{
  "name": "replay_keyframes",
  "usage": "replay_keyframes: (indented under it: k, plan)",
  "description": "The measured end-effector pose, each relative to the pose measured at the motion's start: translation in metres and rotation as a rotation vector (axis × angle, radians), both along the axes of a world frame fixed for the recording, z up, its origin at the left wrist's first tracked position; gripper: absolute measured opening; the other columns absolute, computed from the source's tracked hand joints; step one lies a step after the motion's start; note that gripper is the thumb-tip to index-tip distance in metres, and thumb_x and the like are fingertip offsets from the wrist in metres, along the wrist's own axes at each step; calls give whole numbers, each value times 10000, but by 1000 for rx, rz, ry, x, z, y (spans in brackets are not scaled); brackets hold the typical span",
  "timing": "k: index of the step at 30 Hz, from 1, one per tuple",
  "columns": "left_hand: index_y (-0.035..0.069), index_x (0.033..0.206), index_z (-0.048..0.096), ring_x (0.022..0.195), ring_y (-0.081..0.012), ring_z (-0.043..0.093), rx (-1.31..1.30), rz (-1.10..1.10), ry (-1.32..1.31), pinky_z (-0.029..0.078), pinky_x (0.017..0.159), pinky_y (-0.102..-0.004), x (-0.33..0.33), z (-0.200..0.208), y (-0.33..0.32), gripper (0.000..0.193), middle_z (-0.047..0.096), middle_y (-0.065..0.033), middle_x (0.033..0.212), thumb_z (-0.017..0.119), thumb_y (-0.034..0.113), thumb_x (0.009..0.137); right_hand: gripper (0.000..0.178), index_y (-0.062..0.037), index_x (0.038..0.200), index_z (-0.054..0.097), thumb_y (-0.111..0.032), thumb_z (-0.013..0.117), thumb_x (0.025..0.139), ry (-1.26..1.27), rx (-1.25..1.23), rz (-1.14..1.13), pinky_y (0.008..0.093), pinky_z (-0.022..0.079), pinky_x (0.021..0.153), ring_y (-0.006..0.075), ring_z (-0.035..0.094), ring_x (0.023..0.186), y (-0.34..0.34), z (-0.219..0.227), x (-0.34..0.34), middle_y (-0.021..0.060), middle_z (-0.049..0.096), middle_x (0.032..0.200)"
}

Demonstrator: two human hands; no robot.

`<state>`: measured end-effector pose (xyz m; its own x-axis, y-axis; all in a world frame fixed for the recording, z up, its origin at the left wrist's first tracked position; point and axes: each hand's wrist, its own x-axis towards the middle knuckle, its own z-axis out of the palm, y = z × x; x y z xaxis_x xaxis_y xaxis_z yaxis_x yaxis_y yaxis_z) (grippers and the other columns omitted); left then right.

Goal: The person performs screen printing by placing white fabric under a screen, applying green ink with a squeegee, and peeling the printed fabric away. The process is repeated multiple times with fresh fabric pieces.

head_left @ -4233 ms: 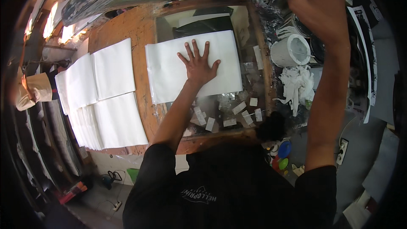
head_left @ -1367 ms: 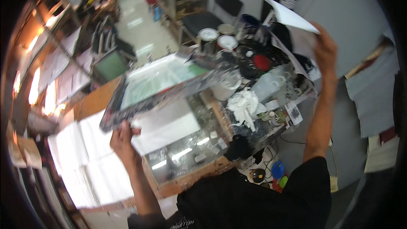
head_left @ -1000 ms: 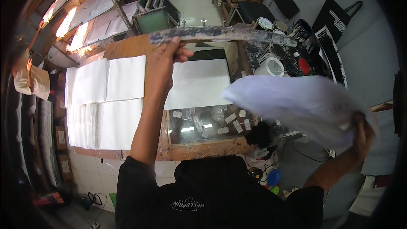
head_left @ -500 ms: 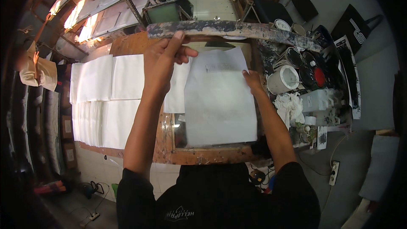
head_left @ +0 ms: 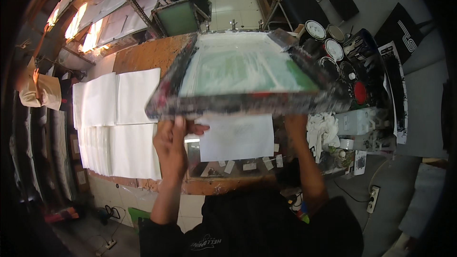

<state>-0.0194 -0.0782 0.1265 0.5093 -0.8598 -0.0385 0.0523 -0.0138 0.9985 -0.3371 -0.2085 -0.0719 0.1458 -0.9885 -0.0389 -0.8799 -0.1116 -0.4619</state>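
A screen printing frame (head_left: 247, 102), its dark edges crusted with paint, is tilted over the table. Its green mesh (head_left: 238, 69) is smeared with whitish ink. My left hand (head_left: 172, 143) is closed at the frame's near left edge, thumb up against it and fingers bent below. My right hand (head_left: 296, 126) is by the near right part of the frame; its fingers are hidden there. Beneath the frame a white sheet (head_left: 238, 143) lies flat on the printing base, its far part covered. A grey, paint-stained block (head_left: 283, 40) rests at the frame's far right corner.
Stacks of white sheets (head_left: 135, 97) lie on the wooden table to the left. At right stand paint cans (head_left: 315, 30), a crumpled white cloth (head_left: 322, 131) and a translucent jug (head_left: 357, 121). A sheet-filled rack (head_left: 112, 14) is at the far left.
The frame has swung down toward me, and its mesh now shows. My left hand has come nearer with it. The white sheet, earlier at my right hand, now lies flat below.
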Motion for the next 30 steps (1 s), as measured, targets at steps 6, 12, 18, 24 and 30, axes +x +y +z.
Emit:
replay_keyframes:
  k: [6, 12, 18, 24, 30]
  plan:
    - [0, 1098, 615, 1003, -346, 699, 137, 29, 698, 554, 950, -521, -25, -102, 81, 252, 695, -157, 1059, 627, 234, 1005, 131, -25, 1021, 712, -137, 679, 962, -425, 1124, 405, 316, 545, 780, 152, 689, 878, 75, 171, -46, 52, 721, 894]
    - [51, 1142, 617, 1115, -314, 611, 287, 123, 1013, 541, 983, -520, -38, -180, 105, 210, 646, -106, 1131, 630, 209, 1005, 317, -58, 1187, 683, -236, 724, 927, -332, -65, 81, 369, 531, 761, 208, 687, 868, -78, 102, 15, 121, 693, 905]
    - [37, 1169, 571, 1079, -299, 592, 386, 219, 965, 572, 933, -510, -49, -190, 90, 239, 609, -121, 1158, 651, 182, 998, 595, 37, 1301, 563, -340, 733, 873, 492, -318, -162, 519, 482, 948, 412, 586, 1120, -212, 9, 71, 269, 521, 1304]
    - [26, 1185, 524, 991, -241, 635, 399, 274, 940, 591, 906, -482, -57, -177, 84, 236, 613, -86, 1113, 630, 142, 1008, 473, 22, 1216, 606, -254, 732, 853, 426, -336, -134, 489, 495, 902, 368, 624, 1054, -223, -13, 83, 235, 625, 1157]
    - [-20, 1267, 454, 1087, -313, 596, 437, 233, 943, 586, 937, -531, -52, -192, 94, 321, 545, -156, 1195, 595, 126, 1019, 276, -61, 1118, 641, -79, 706, 850, 358, -457, 288, 479, 536, 811, 375, 685, 862, -196, 3, 139, 149, 716, 843]
